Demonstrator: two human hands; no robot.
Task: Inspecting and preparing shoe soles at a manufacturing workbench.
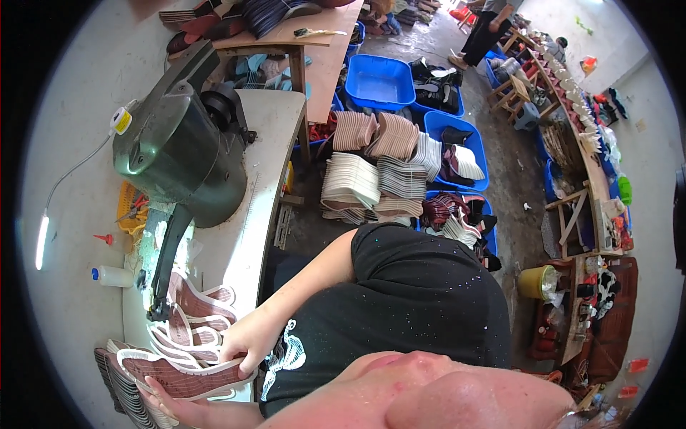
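My right hand (pixel 243 344) pinches the edge of a brown shoe insole (pixel 182 373) with white edging. My left hand (pixel 170 406) grips the same insole from its lower edge, its fingers partly hidden behind it. Several more brown insoles (pixel 187 320) with white rims lie bunched on the white machine table (pixel 246 214), right beside the held one. Just above them is the needle end of a dark green sewing machine (pixel 189 143). Below my hands, a stack of dark striped insoles (pixel 118 379) stands partly covered by the held piece.
A white bottle (pixel 114 277) with a blue cap and a yellow basket (pixel 131 204) of tools sit by the wall. Behind the table are bundled insoles (pixel 350 181) and blue tubs (pixel 380 80). Farther back stand a person (pixel 486 32) and a long wooden workbench (pixel 597 168).
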